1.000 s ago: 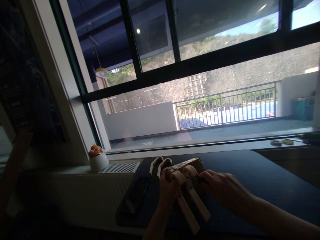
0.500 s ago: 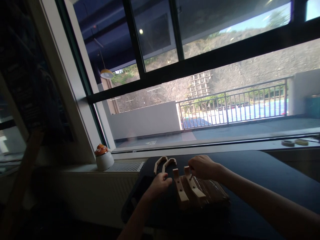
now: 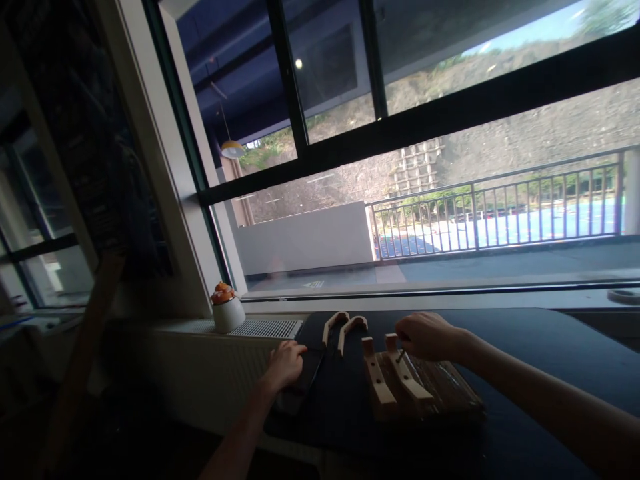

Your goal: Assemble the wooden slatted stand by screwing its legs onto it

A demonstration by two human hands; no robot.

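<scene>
My right hand (image 3: pixel 425 335) is closed, its fingers pinched round a thin dark screw-like rod (image 3: pixel 401 357). The rod's lower end meets the upper part of a pale bent wooden piece (image 3: pixel 411 381). Beside that lies a similar wooden piece (image 3: pixel 379 381) with dark holes in it. Both rest on a brown wooden block (image 3: pixel 453 390). My left hand (image 3: pixel 287 365) is at the left side of the dark table, over a dark flat object (image 3: pixel 307 377). Its fingers look loosely bent with the thumb apart, and nothing shows in them.
Two curved wooden pieces, one on the left (image 3: pixel 330 327) and one on the right (image 3: pixel 350 331), lie on the black table (image 3: pixel 545 347). A white pot with an orange top (image 3: pixel 228 313) stands on the sill by a radiator. A roll of tape (image 3: pixel 621 296) lies at the right.
My left hand has moved left, away from the curved wooden pieces to the table's left side. My right hand stays at the same wooden piece. The view has turned slightly left.
</scene>
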